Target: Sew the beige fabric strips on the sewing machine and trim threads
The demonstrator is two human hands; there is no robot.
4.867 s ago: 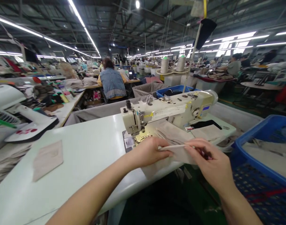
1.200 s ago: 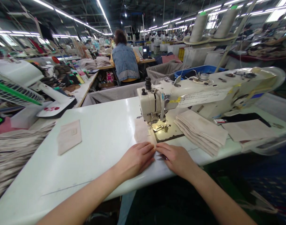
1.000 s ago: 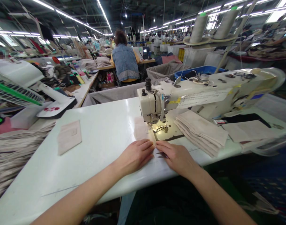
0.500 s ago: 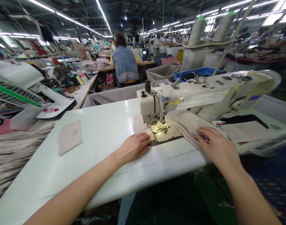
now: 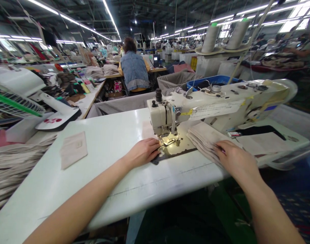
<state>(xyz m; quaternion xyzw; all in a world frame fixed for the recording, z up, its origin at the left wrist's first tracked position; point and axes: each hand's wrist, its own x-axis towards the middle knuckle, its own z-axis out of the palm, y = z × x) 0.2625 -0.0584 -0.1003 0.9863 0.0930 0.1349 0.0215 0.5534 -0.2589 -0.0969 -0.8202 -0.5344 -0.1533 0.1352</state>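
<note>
Smooth, pale table (image 5: 111, 135) across the frame; hard, glossy sewing machine (image 5: 210, 105) right of centre. Your soft, layered beige cloth pile (image 5: 205, 134), right, seems left to do; your right hand (image 5: 237, 162) pinches its edge, fingers drawn together. Your left hand (image 5: 142, 151), fingers together and flattish, seems to press the thin cloth piece (image 5: 146, 129) at centre: probably partway sewn. Flat patch (image 5: 73, 151), left: done or not, can't tell.

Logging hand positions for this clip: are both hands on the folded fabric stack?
No, only the right hand touches the fabric stack; the left hand lies near the sewing machine head.
</note>
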